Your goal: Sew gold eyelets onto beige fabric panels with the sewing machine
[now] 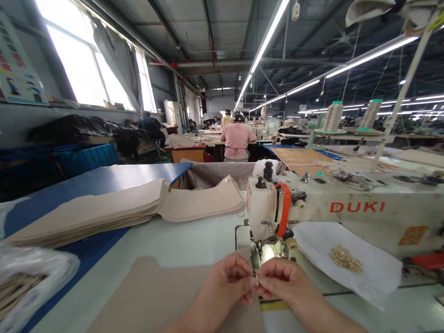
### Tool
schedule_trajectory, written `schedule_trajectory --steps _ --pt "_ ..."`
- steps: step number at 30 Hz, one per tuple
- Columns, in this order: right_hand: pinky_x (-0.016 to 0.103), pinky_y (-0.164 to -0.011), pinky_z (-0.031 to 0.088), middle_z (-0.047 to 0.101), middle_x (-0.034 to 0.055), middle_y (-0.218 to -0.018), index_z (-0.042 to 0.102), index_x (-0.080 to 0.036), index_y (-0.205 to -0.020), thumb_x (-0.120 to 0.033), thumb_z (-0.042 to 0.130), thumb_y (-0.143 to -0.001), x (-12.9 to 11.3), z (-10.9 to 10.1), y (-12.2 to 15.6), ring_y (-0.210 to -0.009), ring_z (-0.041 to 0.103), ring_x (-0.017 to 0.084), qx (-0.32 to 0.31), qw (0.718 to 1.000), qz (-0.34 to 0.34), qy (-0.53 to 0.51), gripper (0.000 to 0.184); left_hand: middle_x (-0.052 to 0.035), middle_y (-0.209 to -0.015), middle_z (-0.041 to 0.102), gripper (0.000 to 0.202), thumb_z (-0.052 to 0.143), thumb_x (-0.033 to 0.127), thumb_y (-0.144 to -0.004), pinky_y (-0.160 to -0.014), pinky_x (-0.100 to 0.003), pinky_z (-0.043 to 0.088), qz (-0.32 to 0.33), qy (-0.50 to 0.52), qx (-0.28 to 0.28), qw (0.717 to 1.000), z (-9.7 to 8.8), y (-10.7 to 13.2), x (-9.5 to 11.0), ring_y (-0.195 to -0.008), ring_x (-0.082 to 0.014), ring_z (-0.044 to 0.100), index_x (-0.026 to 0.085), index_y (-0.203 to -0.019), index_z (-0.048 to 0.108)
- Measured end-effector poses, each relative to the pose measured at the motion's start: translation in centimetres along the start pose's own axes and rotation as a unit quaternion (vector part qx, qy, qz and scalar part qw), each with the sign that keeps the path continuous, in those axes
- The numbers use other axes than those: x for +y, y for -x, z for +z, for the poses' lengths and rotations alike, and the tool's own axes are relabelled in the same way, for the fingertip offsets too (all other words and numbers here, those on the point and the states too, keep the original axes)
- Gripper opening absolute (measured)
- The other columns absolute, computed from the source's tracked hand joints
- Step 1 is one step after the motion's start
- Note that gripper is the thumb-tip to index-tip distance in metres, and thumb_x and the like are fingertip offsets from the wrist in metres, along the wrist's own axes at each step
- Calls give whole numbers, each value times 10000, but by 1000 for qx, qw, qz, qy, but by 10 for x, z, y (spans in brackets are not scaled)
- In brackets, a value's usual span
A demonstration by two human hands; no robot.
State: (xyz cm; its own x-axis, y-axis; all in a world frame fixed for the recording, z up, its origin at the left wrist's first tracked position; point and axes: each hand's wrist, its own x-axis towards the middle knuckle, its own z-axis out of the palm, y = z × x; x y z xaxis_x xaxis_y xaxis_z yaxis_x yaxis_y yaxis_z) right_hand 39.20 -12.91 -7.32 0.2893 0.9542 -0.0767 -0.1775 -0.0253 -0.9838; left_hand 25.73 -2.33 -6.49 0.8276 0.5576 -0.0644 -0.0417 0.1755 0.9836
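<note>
In front of the sewing machine [265, 208], my left hand [235, 282] and my right hand [280, 281] meet fingertip to fingertip. Between them they pinch a small gold-coloured metal piece [257, 280]; its exact shape is too small to make out. A beige fabric panel [150, 300] lies flat under my left hand and forearm, reaching toward the lit needle area. To the right of my right hand, a pile of small gold metal pieces [345, 259] rests on a sheet of white paper [379, 277] against the machine.
Two stacks of beige panels, a larger one [99, 209] and a smaller one [203, 201], lie beyond the panel. A plastic bag [46, 262] of beige strips is at left. Thread cones [333, 116] stand behind the machine. A person in pink [238, 137] sits ahead.
</note>
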Motion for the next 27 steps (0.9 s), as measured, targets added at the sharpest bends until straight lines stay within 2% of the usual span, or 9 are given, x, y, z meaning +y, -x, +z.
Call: schedule_trajectory --steps 5,7,10,16,19,21,22,25,27 --pt "236 -612 488 674 12 -635 640 -152 -691 -424 839 -537 -8 6 3 -603 636 129 29 998 19 -61 371 -22 -588 675 424 695 551 -670 -517 -225 456 -44 29 10 999 2 4 9 -500 -115 599 151 -739 575" --pt "225 -600 478 672 9 -629 635 -152 -678 -405 847 -521 -9 8 2 -618 646 133 45 995 21 -87 365 -23 -629 682 399 705 510 -675 -547 -226 458 -76 53 11 996 3 7 13 -536 -118 613 147 -806 604" --pt "232 -584 472 657 3 -604 622 -153 -656 -401 850 -500 -9 10 1 -583 632 130 58 994 14 -91 371 8 -633 665 338 792 352 -594 -563 -211 440 -104 55 -9 993 5 8 18 -534 -93 587 152 -805 618" --pt "263 -593 486 616 -9 -566 610 -167 -650 -443 819 -518 -9 9 5 -542 590 131 20 999 5 -25 370 13 -607 640 212 755 254 -592 -583 -209 428 -115 20 -38 992 7 9 23 -544 -84 559 146 -674 592" --pt "271 -592 492 607 -5 -570 595 -180 -645 -466 776 -580 -3 8 11 -559 592 150 -18 1000 -10 18 345 32 -548 603 225 735 250 -527 -588 -238 444 -108 18 -56 992 8 11 18 -524 -102 558 162 -625 554" --pt "268 -614 498 640 28 -648 623 -181 -705 -475 716 -670 5 8 13 -634 616 174 -37 997 -34 52 310 33 -515 588 232 731 250 -492 -578 -260 448 -104 6 -49 993 7 12 12 -505 -116 555 168 -590 538" --pt "269 -644 504 656 42 -708 636 -187 -763 -480 674 -716 10 9 14 -687 628 186 -20 997 -54 56 299 32 -503 586 222 728 235 -487 -566 -260 441 -101 -4 -39 994 6 11 10 -497 -117 548 167 -574 535" --pt "266 -696 524 670 51 -791 643 -208 -844 -453 686 -708 21 8 13 -748 644 204 4 991 -79 103 283 41 -472 561 152 692 145 -503 -513 -235 384 -88 -35 -11 995 3 11 3 -472 -100 506 161 -543 546" --pt "258 -679 537 671 52 -768 647 -217 -805 -450 691 -696 23 4 12 -734 652 215 -14 983 -86 159 261 46 -462 543 128 664 107 -510 -503 -234 372 -84 -44 0 995 3 11 -1 -471 -100 498 159 -533 548"
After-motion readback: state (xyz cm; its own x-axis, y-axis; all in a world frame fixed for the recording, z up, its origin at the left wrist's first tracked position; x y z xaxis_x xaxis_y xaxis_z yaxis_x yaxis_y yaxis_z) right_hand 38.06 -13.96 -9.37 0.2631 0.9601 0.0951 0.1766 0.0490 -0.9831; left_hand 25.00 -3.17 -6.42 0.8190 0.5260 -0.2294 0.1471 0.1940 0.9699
